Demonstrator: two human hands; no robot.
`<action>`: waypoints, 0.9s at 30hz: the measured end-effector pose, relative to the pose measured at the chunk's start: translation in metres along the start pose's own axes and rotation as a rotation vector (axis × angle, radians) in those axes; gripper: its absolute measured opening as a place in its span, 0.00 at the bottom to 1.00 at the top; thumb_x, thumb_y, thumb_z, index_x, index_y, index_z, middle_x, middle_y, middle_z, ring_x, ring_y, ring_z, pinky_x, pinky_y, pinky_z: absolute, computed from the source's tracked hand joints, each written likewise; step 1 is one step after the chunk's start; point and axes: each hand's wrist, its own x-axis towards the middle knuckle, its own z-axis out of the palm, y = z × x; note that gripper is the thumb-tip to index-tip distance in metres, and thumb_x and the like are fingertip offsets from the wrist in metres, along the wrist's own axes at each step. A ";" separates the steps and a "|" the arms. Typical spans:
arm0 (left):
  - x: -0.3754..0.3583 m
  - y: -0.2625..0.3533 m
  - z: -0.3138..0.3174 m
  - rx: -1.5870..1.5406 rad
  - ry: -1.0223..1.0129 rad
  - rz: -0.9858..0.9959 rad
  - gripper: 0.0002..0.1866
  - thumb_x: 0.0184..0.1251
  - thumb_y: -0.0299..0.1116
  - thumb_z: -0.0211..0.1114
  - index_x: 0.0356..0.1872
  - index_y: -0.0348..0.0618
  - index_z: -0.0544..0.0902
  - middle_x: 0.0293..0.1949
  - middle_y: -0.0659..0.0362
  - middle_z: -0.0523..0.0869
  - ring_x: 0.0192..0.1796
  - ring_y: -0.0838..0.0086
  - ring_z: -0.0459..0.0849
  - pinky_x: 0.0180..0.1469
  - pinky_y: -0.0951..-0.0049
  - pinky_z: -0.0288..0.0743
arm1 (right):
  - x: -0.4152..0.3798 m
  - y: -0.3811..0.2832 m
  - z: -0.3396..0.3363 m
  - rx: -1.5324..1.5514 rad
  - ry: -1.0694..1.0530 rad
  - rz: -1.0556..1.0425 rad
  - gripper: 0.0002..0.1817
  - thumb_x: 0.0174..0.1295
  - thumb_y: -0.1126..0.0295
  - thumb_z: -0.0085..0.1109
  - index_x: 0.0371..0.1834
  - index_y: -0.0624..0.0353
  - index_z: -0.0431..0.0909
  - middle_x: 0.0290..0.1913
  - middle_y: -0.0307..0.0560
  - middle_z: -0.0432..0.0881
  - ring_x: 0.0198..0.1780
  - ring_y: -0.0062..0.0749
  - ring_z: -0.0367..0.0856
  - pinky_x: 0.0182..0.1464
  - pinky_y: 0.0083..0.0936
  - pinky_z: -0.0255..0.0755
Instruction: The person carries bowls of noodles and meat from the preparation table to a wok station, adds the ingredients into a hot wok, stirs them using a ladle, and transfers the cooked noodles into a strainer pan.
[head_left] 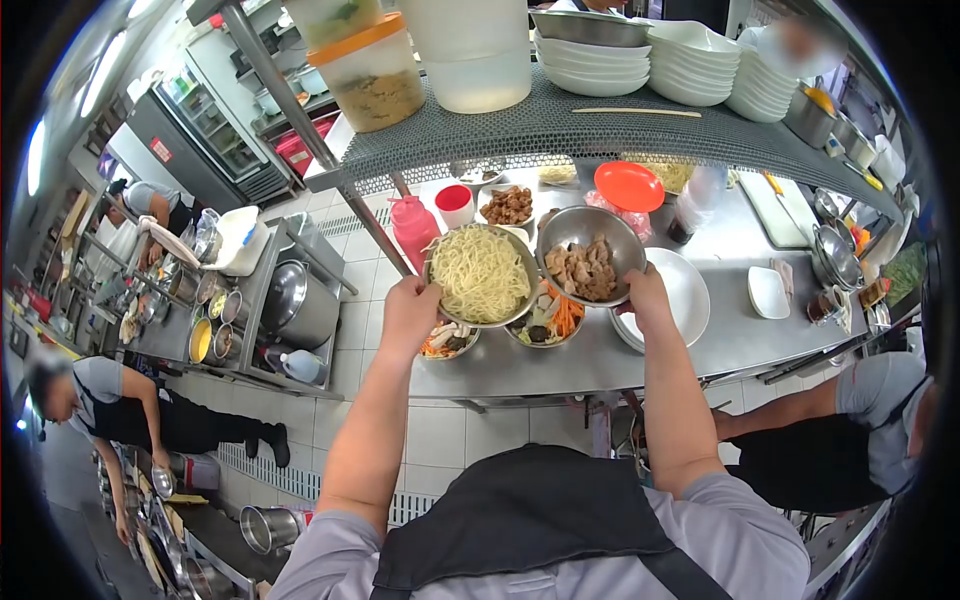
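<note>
My left hand [412, 312] grips the rim of a metal bowl full of pale noodles [480, 275], fingers mostly hidden beneath it. My right hand [645, 295] is closed on the edge of another metal bowl [617, 222], which is tilted and holds browned meat pieces [585, 268]. Both bowls are held side by side above the steel counter. Under them, partly covered, are two bowls of cut vegetables, one with orange carrot strips [566, 312] and one with mixed vegetables [447, 342]. White plates [680, 300] lie stacked beside my right hand.
A mesh shelf [600, 125] over the counter carries white bowls [590, 75] and plastic tubs [365, 85]. Around the counter's back are a pink squeeze bottle [413, 230], a red plate [629, 187] and a cutting board [775, 210]. Co-workers [840, 425] stand to the right and left.
</note>
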 end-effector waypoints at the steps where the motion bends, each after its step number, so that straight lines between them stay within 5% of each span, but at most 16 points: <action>1: 0.001 0.001 -0.009 0.059 0.010 0.010 0.11 0.60 0.29 0.55 0.26 0.28 0.76 0.24 0.52 0.80 0.30 0.72 0.83 0.29 0.72 0.81 | 0.001 0.004 0.002 -0.074 0.026 -0.037 0.22 0.57 0.74 0.41 0.56 0.74 0.61 0.32 0.59 0.79 0.17 0.37 0.79 0.13 0.26 0.73; 7: -0.006 0.015 -0.005 -0.271 -0.118 -0.146 0.13 0.61 0.27 0.53 0.40 0.24 0.75 0.36 0.49 0.82 0.37 0.66 0.85 0.36 0.71 0.83 | -0.004 0.018 0.017 -0.289 -0.100 -0.003 0.22 0.58 0.73 0.43 0.55 0.73 0.62 0.33 0.61 0.79 0.18 0.40 0.80 0.12 0.28 0.72; 11: 0.004 0.012 0.038 -0.322 -0.191 -0.116 0.13 0.63 0.30 0.55 0.38 0.26 0.75 0.34 0.51 0.82 0.38 0.67 0.84 0.38 0.71 0.81 | 0.004 0.035 0.042 -0.347 -0.173 -0.044 0.19 0.61 0.69 0.44 0.47 0.78 0.67 0.28 0.65 0.79 0.17 0.44 0.80 0.15 0.33 0.75; 16: 0.019 -0.029 0.076 0.163 -0.235 -0.149 0.13 0.64 0.31 0.57 0.37 0.26 0.76 0.36 0.49 0.82 0.32 0.68 0.85 0.32 0.74 0.82 | 0.009 0.040 0.039 -0.502 -0.236 0.050 0.22 0.69 0.61 0.38 0.44 0.76 0.70 0.24 0.63 0.79 0.16 0.45 0.79 0.16 0.35 0.75; 18: 0.017 -0.028 0.078 0.061 -0.224 -0.178 0.13 0.64 0.32 0.58 0.36 0.26 0.76 0.35 0.48 0.82 0.29 0.69 0.85 0.30 0.74 0.82 | 0.016 0.051 0.034 -0.513 -0.227 0.035 0.25 0.70 0.57 0.36 0.46 0.74 0.69 0.24 0.61 0.79 0.16 0.44 0.79 0.15 0.34 0.74; 27: -0.016 -0.020 0.034 -0.197 -0.266 -0.263 0.14 0.64 0.34 0.60 0.45 0.33 0.76 0.37 0.56 0.80 0.29 0.72 0.83 0.30 0.76 0.80 | -0.009 0.026 0.012 -0.207 -0.215 0.108 0.25 0.67 0.54 0.44 0.51 0.69 0.68 0.35 0.55 0.79 0.18 0.34 0.78 0.16 0.25 0.71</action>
